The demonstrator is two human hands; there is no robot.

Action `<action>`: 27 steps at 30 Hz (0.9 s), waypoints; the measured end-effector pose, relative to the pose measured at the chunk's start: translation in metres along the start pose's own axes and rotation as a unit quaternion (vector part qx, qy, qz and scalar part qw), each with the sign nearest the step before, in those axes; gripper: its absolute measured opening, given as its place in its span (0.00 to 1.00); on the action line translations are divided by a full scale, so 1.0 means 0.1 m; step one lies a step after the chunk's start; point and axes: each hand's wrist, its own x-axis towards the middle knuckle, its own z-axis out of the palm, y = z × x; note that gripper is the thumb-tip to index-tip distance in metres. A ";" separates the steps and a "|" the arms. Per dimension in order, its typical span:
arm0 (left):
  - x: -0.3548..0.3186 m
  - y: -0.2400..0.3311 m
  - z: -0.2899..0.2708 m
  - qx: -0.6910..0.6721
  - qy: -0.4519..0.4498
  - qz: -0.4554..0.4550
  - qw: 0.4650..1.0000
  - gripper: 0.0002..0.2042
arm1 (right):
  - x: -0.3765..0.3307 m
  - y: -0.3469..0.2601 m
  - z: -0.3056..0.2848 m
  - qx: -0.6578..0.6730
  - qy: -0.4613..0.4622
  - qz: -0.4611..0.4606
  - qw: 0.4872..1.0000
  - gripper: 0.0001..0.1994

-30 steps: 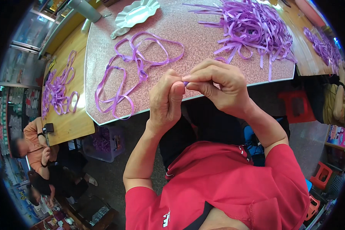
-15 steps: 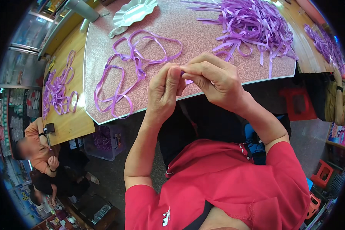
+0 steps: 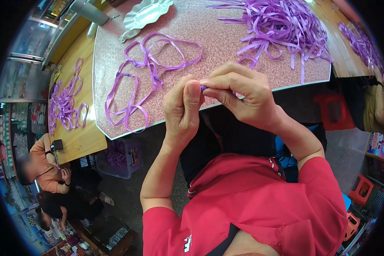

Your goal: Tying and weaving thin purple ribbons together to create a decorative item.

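Observation:
My left hand and my right hand meet over the near edge of a pink speckled table. Thumb and fingertips of both pinch a small piece of purple ribbon; most of it is hidden by the fingers. Beyond my left hand, several knotted purple ribbon loops lie on the tabletop. A large heap of purple ribbons lies farther back on the right, apart from my right hand.
A white scalloped dish and a grey cylindrical container are at the back left. More purple ribbons lie on the wooden table at left. Below it are a plastic bin and a person in orange. A red stool stands right.
Both hands stay together with a slight shift in the fingers; a bit more purple shows between the fingertips. The view has moved slightly. At left, the person's hands have come closer together.

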 end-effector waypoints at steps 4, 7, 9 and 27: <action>0.00 -0.04 -0.05 0.081 -0.008 0.080 0.993 0.17 | -0.02 -0.05 -0.02 -0.013 -0.001 -0.013 1.000 0.10; 0.01 0.04 -0.04 0.101 -0.022 0.060 0.993 0.16 | 0.01 -0.02 -0.07 -0.045 -0.009 -0.051 0.998 0.11; 0.01 0.09 0.00 0.057 -0.025 0.014 0.998 0.18 | 0.04 -0.01 -0.10 -0.084 -0.026 -0.118 0.989 0.11; 0.10 0.00 0.02 0.083 -0.069 -0.036 0.993 0.16 | 0.02 0.04 -0.18 -0.094 -0.033 -0.065 0.993 0.04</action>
